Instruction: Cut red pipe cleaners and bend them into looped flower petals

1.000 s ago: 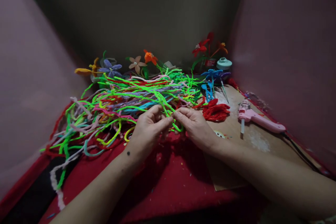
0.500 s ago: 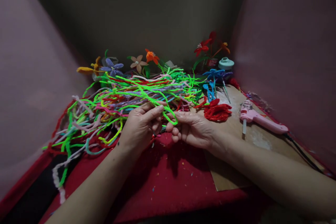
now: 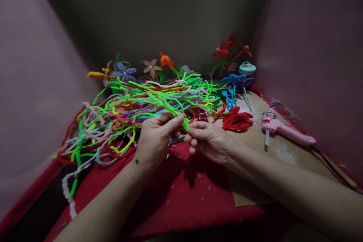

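Observation:
Between my hands is a bright green pipe cleaner (image 3: pixel 185 124), bent back on itself with its strands close together. My left hand (image 3: pixel 160 134) pinches it between thumb and forefinger. At its folded end, the fingertips of my right hand (image 3: pixel 208 138) are closed on it. The long green strands run away from my hands to the upper left, over a big heap of mixed-colour pipe cleaners (image 3: pixel 159 100). Behind my fingers, a small grey-blue object (image 3: pixel 171 141) partly shows; I cannot make out what it is.
A pink glue gun (image 3: pixel 286 130) lies on a brown board (image 3: pixel 249 193) at the right, beside a red pipe-cleaner bundle (image 3: pixel 237 120). Blue pipe-cleaner flowers (image 3: pixel 234 80) are behind it. More fuzzy flowers and a pale round container (image 3: pixel 247 69) line the back. Red cloth (image 3: pixel 181 204) covers the table.
The open green loop at my fingertips has been squeezed narrow, its strands now lying together. My right fingers have closed over the bend. The whole view has shifted slightly.

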